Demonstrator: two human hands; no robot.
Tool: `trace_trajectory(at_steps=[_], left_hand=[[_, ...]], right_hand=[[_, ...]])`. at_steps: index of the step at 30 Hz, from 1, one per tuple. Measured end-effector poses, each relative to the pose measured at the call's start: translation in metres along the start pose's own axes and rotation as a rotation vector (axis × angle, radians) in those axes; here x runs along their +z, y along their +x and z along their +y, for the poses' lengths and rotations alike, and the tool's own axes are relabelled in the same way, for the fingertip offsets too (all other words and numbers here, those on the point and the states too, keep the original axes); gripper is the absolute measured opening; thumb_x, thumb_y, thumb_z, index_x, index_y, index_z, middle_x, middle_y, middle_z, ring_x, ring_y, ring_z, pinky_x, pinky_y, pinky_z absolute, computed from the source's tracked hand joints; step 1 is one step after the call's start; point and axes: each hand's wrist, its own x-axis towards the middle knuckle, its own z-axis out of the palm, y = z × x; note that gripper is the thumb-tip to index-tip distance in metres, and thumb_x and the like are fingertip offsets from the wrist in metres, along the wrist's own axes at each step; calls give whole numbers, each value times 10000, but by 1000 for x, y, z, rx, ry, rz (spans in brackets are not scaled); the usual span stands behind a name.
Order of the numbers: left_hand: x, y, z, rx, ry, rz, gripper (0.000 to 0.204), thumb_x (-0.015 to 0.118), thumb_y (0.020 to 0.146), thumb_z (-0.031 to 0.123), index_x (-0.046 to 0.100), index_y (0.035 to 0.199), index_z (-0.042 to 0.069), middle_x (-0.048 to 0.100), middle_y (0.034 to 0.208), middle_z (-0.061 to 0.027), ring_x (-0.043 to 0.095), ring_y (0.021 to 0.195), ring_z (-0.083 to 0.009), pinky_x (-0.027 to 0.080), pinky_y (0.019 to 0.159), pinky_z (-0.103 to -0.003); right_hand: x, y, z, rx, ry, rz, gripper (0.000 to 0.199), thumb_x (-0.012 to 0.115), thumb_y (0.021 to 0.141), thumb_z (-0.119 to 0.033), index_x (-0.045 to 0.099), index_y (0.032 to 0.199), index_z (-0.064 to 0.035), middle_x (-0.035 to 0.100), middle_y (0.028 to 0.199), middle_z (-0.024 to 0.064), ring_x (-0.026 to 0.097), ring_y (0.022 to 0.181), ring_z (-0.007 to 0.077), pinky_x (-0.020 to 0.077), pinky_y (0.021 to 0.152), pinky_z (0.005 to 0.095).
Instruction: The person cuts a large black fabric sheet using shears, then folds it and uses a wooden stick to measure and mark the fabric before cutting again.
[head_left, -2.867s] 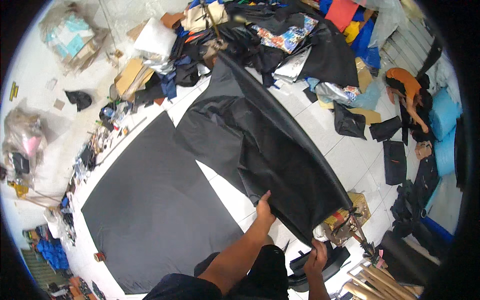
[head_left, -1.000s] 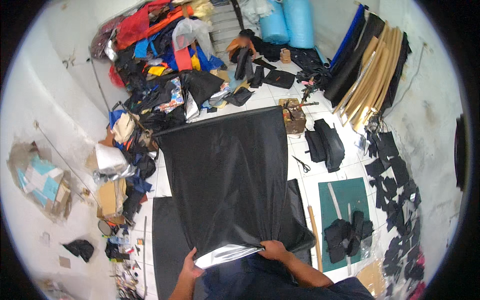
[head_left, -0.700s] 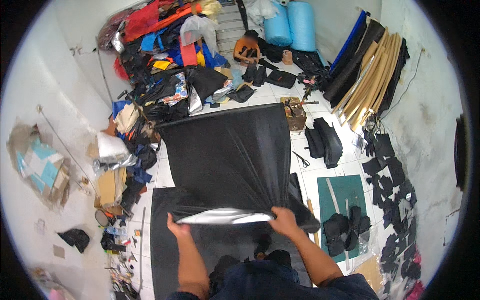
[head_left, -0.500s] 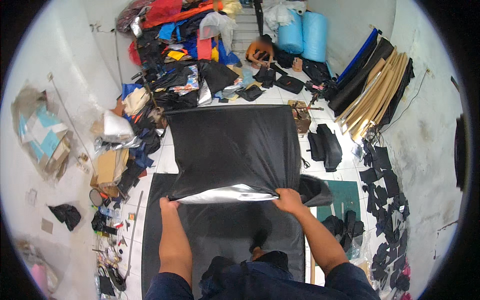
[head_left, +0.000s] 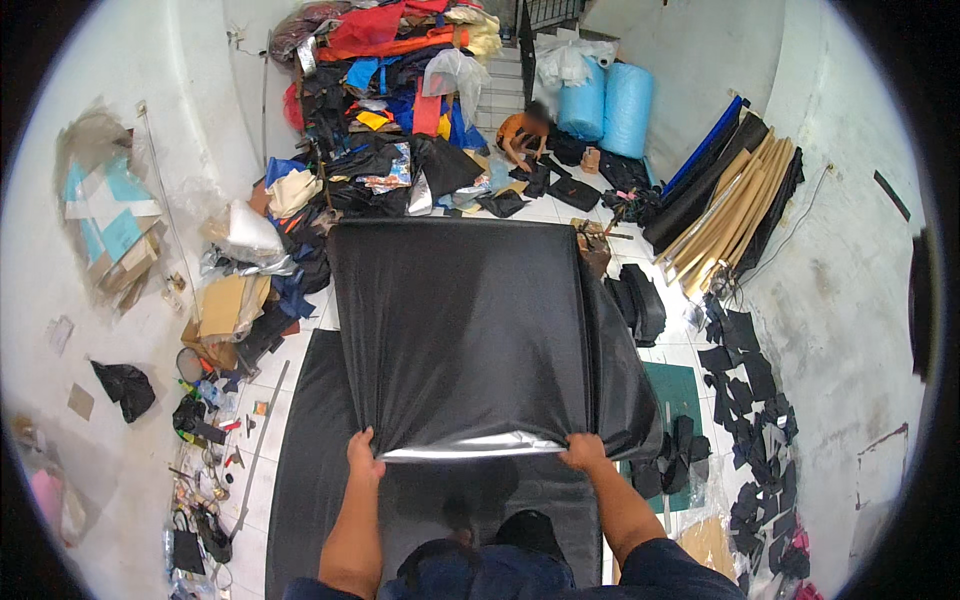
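Observation:
A wide sheet of black fabric [head_left: 460,320] stretches away from me, its near edge lifted off the floor. Its silvery underside [head_left: 470,447] shows as a strip along that edge. At the left end of the strip, my left hand [head_left: 366,454] is closed on the fabric. My right hand [head_left: 582,452] grips the same edge at the other end, where folds fan out from the fist. Beneath the sheet, and around my feet, lies another flat black sheet [head_left: 305,470], partly hidden by the raised one.
At the far end a person in orange [head_left: 522,138] crouches among black pieces. Blue rolls [head_left: 627,110] stand behind. Brown tubes [head_left: 730,210] lean on the right wall, with black scraps [head_left: 755,430] nearer. Mixed fabrics [head_left: 380,100] heap up far left; tools [head_left: 210,420] lie left. A green mat [head_left: 675,385] is right.
Both hands have drawn the fabric's edge nearer to me, and the left hand has shifted a little rightward. More black fabric now spreads out on the right, covering part of the green mat.

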Motion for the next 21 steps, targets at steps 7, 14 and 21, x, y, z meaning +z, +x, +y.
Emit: trace_trajectory(at_steps=[7,14,21], left_hand=[[-118,-126,-45,-89,65,115,477,657,880,117,485,1314,20,519,1292,-135,493,1184,-283,411,992,-489],[-196,-287,-64,-81,82,126,273,646,874,88,563,1132,53,592,1054,-64,561,991,-227,447,887,-436],[-270,-394,-88,63,168,214,243,656,855,86,618,1085,20,633,1001,-99,597,936,-228,477,836,-384]], right_hand=[[89,-152,-2,-24,19,29,424,696,724,-437,741,1002,-121,718,997,161,678,976,346,522,861,464],[147,-318,-1,-73,60,149,375,728,694,-412,743,891,-94,715,859,154,688,863,339,523,774,476],[184,-432,-4,-29,-22,-56,377,735,687,-386,724,872,-57,709,846,188,695,861,374,544,787,490]])
